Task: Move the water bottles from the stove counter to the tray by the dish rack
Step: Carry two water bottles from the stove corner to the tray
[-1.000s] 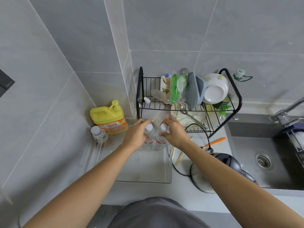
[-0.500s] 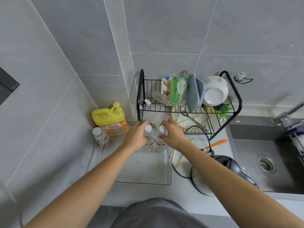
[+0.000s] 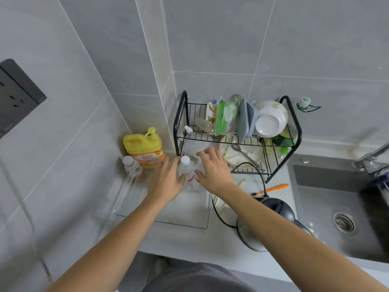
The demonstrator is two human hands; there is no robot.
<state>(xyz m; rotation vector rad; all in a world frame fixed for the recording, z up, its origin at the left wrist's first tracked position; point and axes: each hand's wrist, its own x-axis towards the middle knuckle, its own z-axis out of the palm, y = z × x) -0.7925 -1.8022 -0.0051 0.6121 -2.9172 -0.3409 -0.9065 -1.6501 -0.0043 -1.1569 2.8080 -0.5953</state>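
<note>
Reaching up from the lower frame, both forearms over the clear tray (image 3: 164,216) at centre. Left hand (image 3: 166,182) spread flat, fingers loose, thumb touching the near water bottle (image 3: 186,171); no closed grip. Right hand (image 3: 214,169) likewise spread, arched over a second water bottle (image 3: 198,180), mostly hidden; contact cannot be told. Both bottles upright in the tray's far end, side by side. Beyond, black dish rack (image 3: 237,133) against the wall; yellow detergent jug (image 3: 144,147) at centre left.
</note>
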